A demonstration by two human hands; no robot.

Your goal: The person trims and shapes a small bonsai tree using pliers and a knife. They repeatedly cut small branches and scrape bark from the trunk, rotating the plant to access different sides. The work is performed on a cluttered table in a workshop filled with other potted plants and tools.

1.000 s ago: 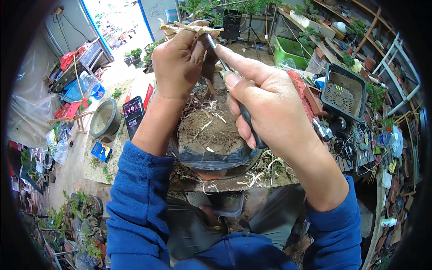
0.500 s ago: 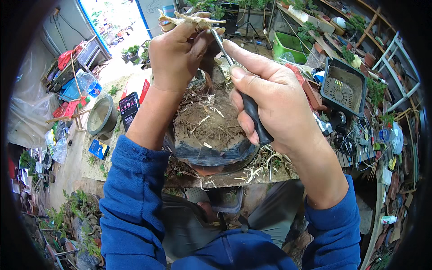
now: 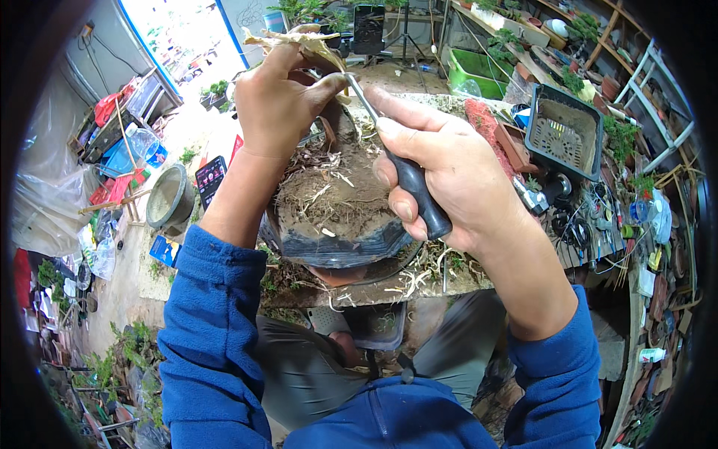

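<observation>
A bare, pale branch [image 3: 318, 49] with ragged, stripped wood is at the top, and my left hand [image 3: 271, 108] is closed round it, thumb pressing near its right side. My right hand [image 3: 460, 161] grips the black handle [image 3: 420, 196] of a carving tool. The tool's thin metal shaft [image 3: 363, 97] slants up to the branch beside my left thumb; its tip is hard to make out. Below my hands stands a dark pot [image 3: 340, 251] filled with brown soil [image 3: 336, 202], scattered with wood shavings. A brown trunk [image 3: 342, 129] rises from the soil, partly hidden behind my left hand.
Left on the table lie a phone [image 3: 210, 179], a grey bowl [image 3: 170, 196] and a blue box [image 3: 164, 251]. A black perforated tray [image 3: 566, 133] stands at the right beside tools and cables. Shavings litter the table's front edge [image 3: 464, 283]. A green tub [image 3: 479, 71] is behind.
Both hands stay on the branch and tool. My left hand has shifted slightly left and down, the stripped branch tilting with it. The whole view has moved a little.
</observation>
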